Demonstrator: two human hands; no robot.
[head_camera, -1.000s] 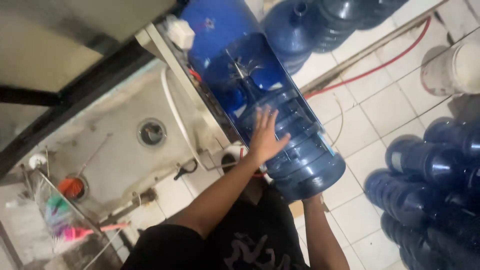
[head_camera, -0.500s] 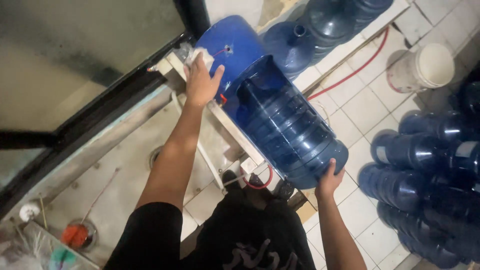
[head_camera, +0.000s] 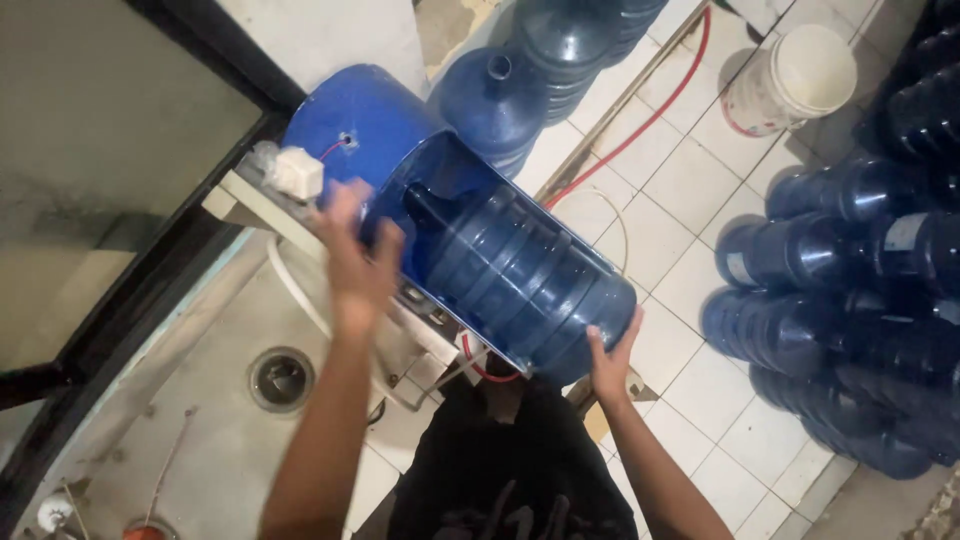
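A large blue water jug (head_camera: 520, 275) lies on its side inside a blue cylindrical machine housing (head_camera: 365, 125), its base pointing toward me. My right hand (head_camera: 612, 350) presses against the jug's base edge. My left hand (head_camera: 358, 255) is blurred, fingers spread against the jug's upper side near the housing opening, just below a small white switch box (head_camera: 296, 172). Whether the left hand grips anything I cannot tell.
A tiled wash basin with a round drain (head_camera: 280, 378) sits at the left. Many blue jugs (head_camera: 850, 300) lie stacked at the right and others (head_camera: 520, 80) stand behind the machine. A white bucket (head_camera: 795, 80) and a red hose (head_camera: 640, 125) are on the white tiled floor.
My left hand came down from the white switch box to the jug's upper side. My right hand stayed at the jug's base. The view shifted slightly.
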